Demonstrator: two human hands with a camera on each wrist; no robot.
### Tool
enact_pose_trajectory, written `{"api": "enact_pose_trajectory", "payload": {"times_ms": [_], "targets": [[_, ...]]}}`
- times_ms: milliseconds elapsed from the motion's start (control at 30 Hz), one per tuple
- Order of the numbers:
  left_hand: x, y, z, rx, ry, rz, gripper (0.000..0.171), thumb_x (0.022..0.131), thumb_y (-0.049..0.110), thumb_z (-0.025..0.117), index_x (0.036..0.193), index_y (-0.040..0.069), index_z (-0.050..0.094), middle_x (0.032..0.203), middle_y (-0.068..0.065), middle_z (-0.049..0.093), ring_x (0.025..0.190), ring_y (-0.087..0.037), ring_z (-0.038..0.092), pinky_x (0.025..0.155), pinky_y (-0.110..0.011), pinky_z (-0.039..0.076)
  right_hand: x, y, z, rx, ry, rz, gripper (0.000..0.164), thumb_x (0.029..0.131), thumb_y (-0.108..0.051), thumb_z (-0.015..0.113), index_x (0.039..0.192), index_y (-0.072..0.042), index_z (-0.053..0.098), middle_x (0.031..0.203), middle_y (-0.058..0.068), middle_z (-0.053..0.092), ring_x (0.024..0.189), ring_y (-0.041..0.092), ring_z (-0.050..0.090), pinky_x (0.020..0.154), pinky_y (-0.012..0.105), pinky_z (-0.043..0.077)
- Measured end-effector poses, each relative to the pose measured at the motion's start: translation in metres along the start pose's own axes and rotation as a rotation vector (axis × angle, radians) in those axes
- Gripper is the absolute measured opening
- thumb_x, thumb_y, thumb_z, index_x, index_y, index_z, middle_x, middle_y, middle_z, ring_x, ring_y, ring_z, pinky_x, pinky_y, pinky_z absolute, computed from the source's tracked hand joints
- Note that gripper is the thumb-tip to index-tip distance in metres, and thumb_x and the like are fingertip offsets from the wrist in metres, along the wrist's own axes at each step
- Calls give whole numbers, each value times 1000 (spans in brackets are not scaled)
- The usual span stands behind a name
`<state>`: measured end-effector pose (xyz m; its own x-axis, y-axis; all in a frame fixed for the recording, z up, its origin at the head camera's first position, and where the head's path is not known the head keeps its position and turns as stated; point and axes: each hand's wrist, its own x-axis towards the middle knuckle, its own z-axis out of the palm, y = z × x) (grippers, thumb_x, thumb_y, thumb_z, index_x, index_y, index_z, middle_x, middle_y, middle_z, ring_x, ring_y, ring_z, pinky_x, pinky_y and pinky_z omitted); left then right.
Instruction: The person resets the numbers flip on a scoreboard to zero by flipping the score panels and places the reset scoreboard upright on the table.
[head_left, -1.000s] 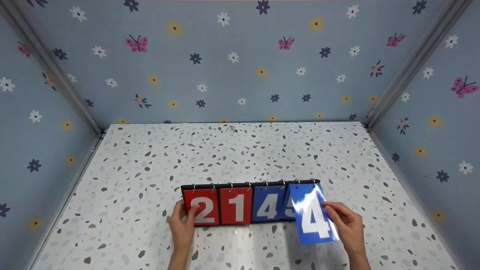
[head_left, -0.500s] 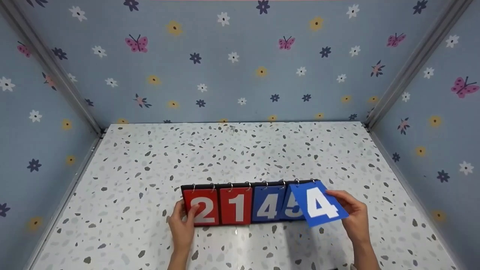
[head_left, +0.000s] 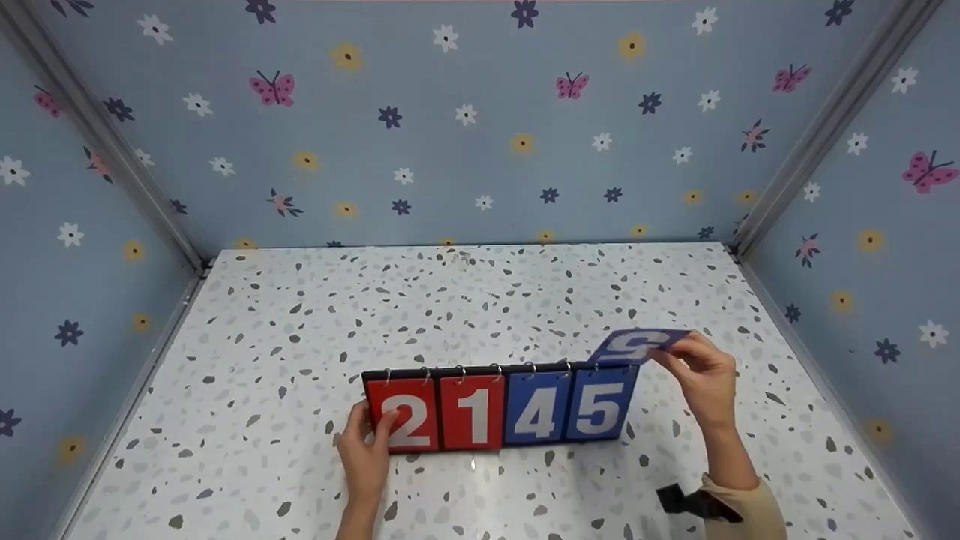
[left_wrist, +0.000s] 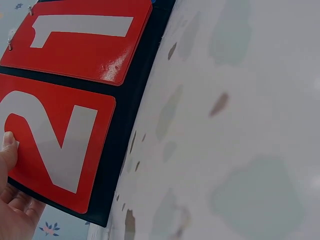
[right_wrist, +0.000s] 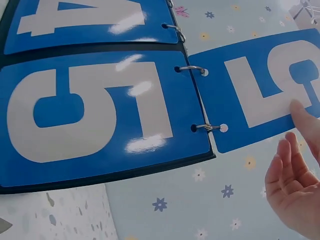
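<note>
A flip scoreboard (head_left: 471,448) on a black backing shows red cards 2 and 1, then blue cards 4 and 5, hung on metal rings. My left hand (head_left: 364,454) grips its left end, thumb on the red 2 card (left_wrist: 47,142) and fingers behind. At the right end, my right hand (head_left: 701,367) pinches a blue number card (head_left: 637,343) lifted above the top edge. In the right wrist view, that raised card (right_wrist: 250,95) stays on its two rings with a 5 facing the camera. Below it, the blue 5 card (right_wrist: 90,110) lies against the backing.
The speckled white tabletop (head_left: 450,300) spreads around the scoreboard. Light-blue panels (head_left: 480,150) with flowers and butterflies enclose the back and both sides. A black strap (head_left: 697,504) sits at the right sleeve.
My right hand has swung the blue 4 card up and over the top edge, uncovering the 5 underneath. The left hand has kept its hold on the scoreboard.
</note>
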<state>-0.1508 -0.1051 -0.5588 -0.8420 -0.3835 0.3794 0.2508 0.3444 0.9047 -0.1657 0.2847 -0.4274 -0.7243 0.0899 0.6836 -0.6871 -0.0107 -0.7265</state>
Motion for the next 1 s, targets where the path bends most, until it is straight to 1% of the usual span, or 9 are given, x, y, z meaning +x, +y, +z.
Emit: {"api": "enact_pose_trajectory", "payload": {"times_ms": [167,367,533,567,700,767,800,933,1000], "targets": [[-1,-1,-1,1,4,14,27,77,10,69,99,0,57,91,-10,64,79,-15,59,67,-11,44,14,3,4,-45,-18,34,15,68,29,55,78,19,59,75,14,63,67,15,58,60,19,46],[1,2,-1,0,4,15,26,76,7,69,98,-2,58,90,-10,64,78,-16,59,67,-12,45,25,24,-1,-187,30,180,11,72,13,65,82,16,61,74,14,64,64,14,60,61,20,48],[2,5,-1,-21,5,31,24,75,2,69,96,-4,58,89,-14,64,77,-21,60,66,-13,46,32,44,-5,-221,57,271,16,73,-1,71,83,9,64,73,16,62,63,16,58,61,21,48],[2,5,-1,-21,5,32,24,75,2,69,96,-4,58,89,-14,64,78,-21,60,67,-13,46,31,69,-18,-171,39,269,16,74,-4,71,84,6,65,75,14,63,64,15,58,62,22,49],[2,3,-1,-14,7,25,25,76,7,69,97,-2,58,89,-10,64,77,-16,59,67,-12,45,34,85,-23,-220,22,339,20,74,-13,72,88,0,67,78,13,63,67,18,58,64,23,49],[1,1,0,-10,4,15,26,76,10,69,98,-1,58,90,-9,64,78,-15,59,67,-12,45,32,110,-34,-195,7,370,22,74,-12,72,92,-1,67,82,13,63,69,20,59,65,25,49],[1,0,0,-12,4,12,27,77,10,69,98,-1,58,90,-9,64,77,-14,59,67,-12,45,34,100,-28,-247,16,405,23,74,-12,72,93,1,66,82,15,63,70,22,59,65,26,50],[0,0,0,-22,3,16,27,76,9,69,99,-1,58,90,-9,64,78,-16,59,69,-12,45,22,164,-57,-293,23,485,29,73,-16,73,99,-6,66,86,11,64,73,21,62,64,25,51],[0,4,-1,-33,7,30,27,75,5,70,98,-2,58,89,-11,65,77,-19,60,68,-13,45,17,181,-65,-316,24,519,31,74,-17,73,101,-5,65,86,12,64,74,22,62,65,27,51]]}}
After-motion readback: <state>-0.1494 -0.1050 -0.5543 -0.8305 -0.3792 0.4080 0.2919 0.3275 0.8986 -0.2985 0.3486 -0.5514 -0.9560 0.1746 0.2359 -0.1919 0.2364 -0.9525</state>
